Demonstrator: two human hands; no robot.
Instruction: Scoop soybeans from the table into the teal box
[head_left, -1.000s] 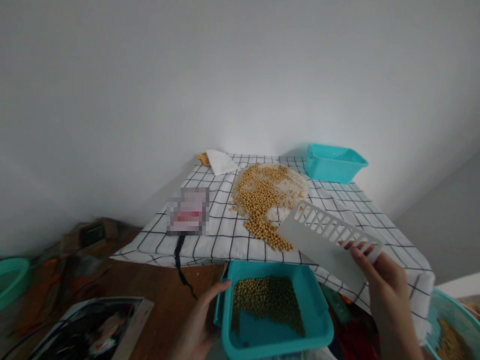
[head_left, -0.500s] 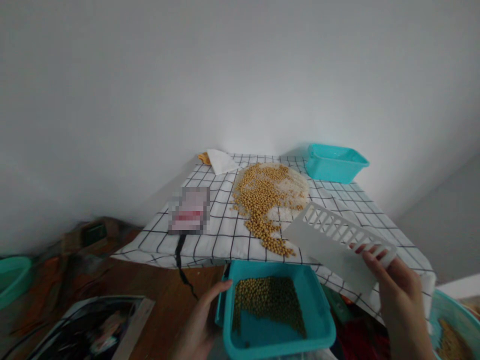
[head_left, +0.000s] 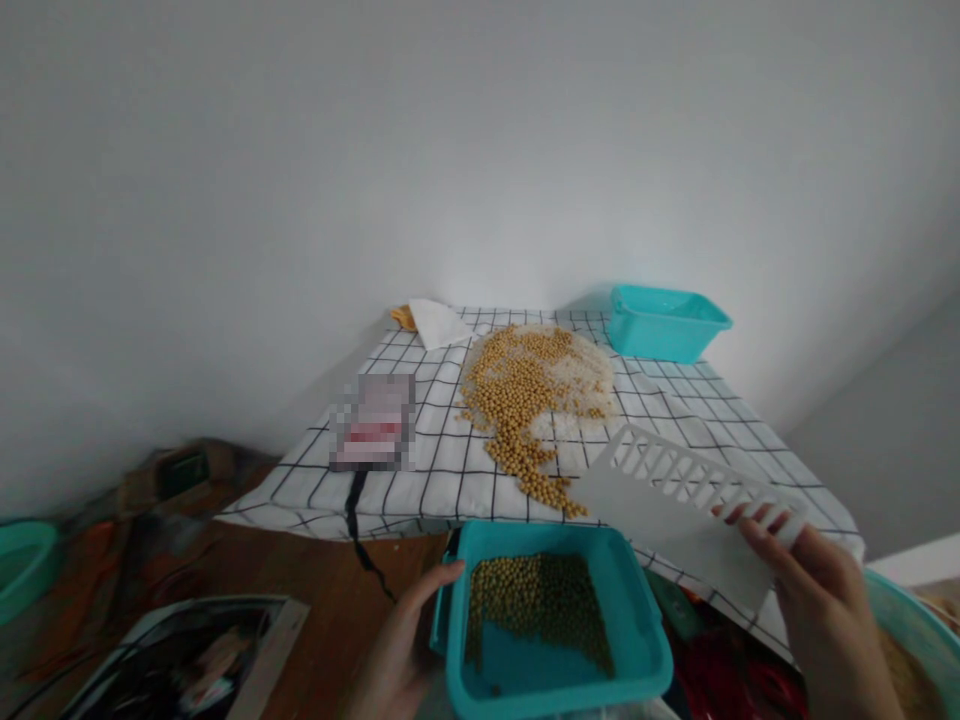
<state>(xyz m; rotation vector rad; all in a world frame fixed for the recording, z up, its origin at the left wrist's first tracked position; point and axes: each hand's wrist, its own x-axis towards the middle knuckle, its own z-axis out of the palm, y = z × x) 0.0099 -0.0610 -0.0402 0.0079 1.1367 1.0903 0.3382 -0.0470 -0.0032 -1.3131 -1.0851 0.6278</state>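
My left hand (head_left: pixel 409 640) grips the left rim of a turquoise plastic bin (head_left: pixel 540 690), its thumb over the edge. Inside lie many soybeans (head_left: pixel 525 590), heaped toward the far side, with part of the bottom bare. In my right hand (head_left: pixel 817 590) is a flat white plastic board (head_left: pixel 675 510) with a row of slots along its upper edge; my fingers wrap its right end. The board leans over the table's front edge, its left corner close to a trail of soybeans (head_left: pixel 517 400). That pile spreads over the cloth together with white grains (head_left: pixel 589 375) resembling rice.
A second turquoise bin (head_left: pixel 667 325) stands at the back right of the checked tablecloth (head_left: pixel 442 480). A folded white cloth (head_left: pixel 437 325) lies at the back left, a blurred-out flat object (head_left: pixel 375 422) nearer. A tub (head_left: pixel 926 640) sits low at right, a green basin (head_left: pixel 26 565) at far left.
My right hand and the white board have shifted slightly right and down, away from the bean pile. My left hand and the bin it holds look the same.
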